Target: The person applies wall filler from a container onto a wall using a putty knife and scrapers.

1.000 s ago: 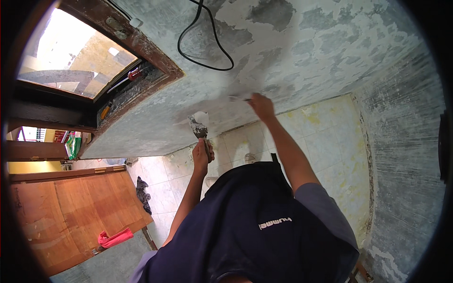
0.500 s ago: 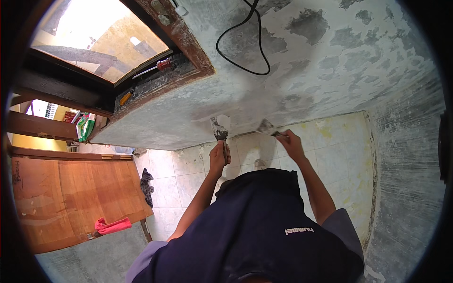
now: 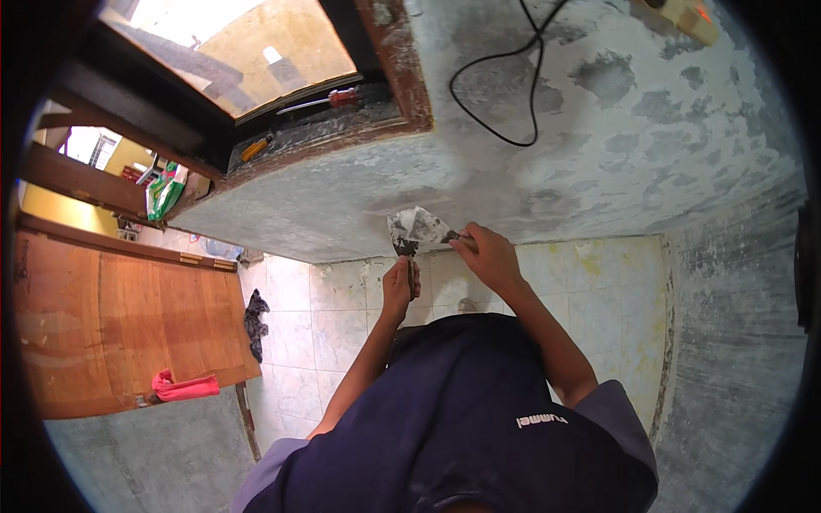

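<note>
My left hand (image 3: pixel 398 287) is wrapped round the dark handle of a putty knife (image 3: pixel 402 240), its smeared blade pointing up. My right hand (image 3: pixel 491 259) grips a second putty knife (image 3: pixel 439 229), slanted to the left. Their blades meet or overlap in front of the wall; whether they touch, I cannot tell. Whitish putty (image 3: pixel 414 220) coats the blades. Behind them rises a grey wall (image 3: pixel 325 201) with pale filler patches towards the upper right.
A black cable (image 3: pixel 536 94) loops down the wall. On the window ledge lie a red-handled screwdriver (image 3: pixel 342 97) and a yellow-handled tool (image 3: pixel 255 150). A wooden door (image 3: pixel 128 316) with a pink cloth (image 3: pixel 186 387) stands left. Dark cloth (image 3: pixel 255 325) lies on the tiled floor (image 3: pixel 338 333).
My right hand has moved left, bringing its putty knife across to the left one's blade. The left hand has barely moved. The view has shifted slightly.
</note>
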Motion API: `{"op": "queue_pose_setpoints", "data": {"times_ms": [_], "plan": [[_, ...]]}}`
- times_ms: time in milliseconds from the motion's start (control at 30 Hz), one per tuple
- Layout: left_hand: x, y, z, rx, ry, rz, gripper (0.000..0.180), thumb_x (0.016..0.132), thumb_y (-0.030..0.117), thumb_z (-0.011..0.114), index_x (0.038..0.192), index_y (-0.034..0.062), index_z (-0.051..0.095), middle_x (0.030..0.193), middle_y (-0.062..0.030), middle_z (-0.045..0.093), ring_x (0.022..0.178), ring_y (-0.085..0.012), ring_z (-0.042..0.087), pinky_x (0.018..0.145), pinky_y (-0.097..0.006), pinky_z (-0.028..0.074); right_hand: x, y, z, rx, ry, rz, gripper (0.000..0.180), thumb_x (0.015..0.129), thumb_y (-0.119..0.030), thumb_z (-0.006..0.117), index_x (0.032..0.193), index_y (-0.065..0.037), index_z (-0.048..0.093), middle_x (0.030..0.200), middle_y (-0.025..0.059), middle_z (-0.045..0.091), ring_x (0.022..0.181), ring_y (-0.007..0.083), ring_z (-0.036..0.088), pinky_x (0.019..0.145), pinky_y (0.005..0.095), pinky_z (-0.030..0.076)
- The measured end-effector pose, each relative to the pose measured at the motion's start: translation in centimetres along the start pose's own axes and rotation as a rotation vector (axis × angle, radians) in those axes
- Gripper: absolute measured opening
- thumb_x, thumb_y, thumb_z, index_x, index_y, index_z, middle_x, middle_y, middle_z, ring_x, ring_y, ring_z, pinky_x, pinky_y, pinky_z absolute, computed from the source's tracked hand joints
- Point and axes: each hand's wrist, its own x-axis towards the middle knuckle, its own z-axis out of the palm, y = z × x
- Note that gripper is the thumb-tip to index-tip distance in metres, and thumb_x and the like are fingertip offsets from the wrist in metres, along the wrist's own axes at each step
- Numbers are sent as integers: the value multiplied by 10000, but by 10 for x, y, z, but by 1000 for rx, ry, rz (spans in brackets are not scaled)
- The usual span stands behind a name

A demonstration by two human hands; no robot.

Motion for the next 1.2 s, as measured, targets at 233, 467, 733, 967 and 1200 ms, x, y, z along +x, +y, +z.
{"op": "queue_pose_setpoints", "data": {"times_ms": [233,467,733,967,1200], "plan": [[-5,6,-23,-134,120,-26,529,1093,559,424,928,84,588,692,2,544,525,-98,511,472,-256,430,6,31,16,204,98,5,273,958,-260,740,1045,-15,656,985,166,726,877,351,719,756,405,559],[-10,22,-35,-110,89,-32,532,1099,539,426,938,66,606,695,-3,553,529,-99,518,479,-258,439,50,63,34,186,320,-195,247,966,-234,733,1054,-11,671,1009,143,688,904,332,694,747,392,555],[-2,27,-45,-71,60,-15,543,1095,549,429,927,64,607,679,-7,551,529,-104,524,475,-256,431,91,40,11,-168,402,-260,221,933,-225,747,1043,-43,689,987,110,691,881,343,677,761,435,546],[-3,31,-44,-67,59,-8,534,1096,542,433,917,68,600,676,-9,550,519,-103,520,471,-255,430,65,79,-20,-304,513,-259,218,905,-219,770,999,-32,706,913,115,669,842,337,661,727,429,538],[-3,23,-36,-77,69,-14,527,1099,533,432,924,66,601,679,-11,554,519,-101,519,473,-257,436,89,27,14,-257,454,-374,177,915,-229,752,985,-77,694,880,106,649,812,333,660,697,440,544]]}}
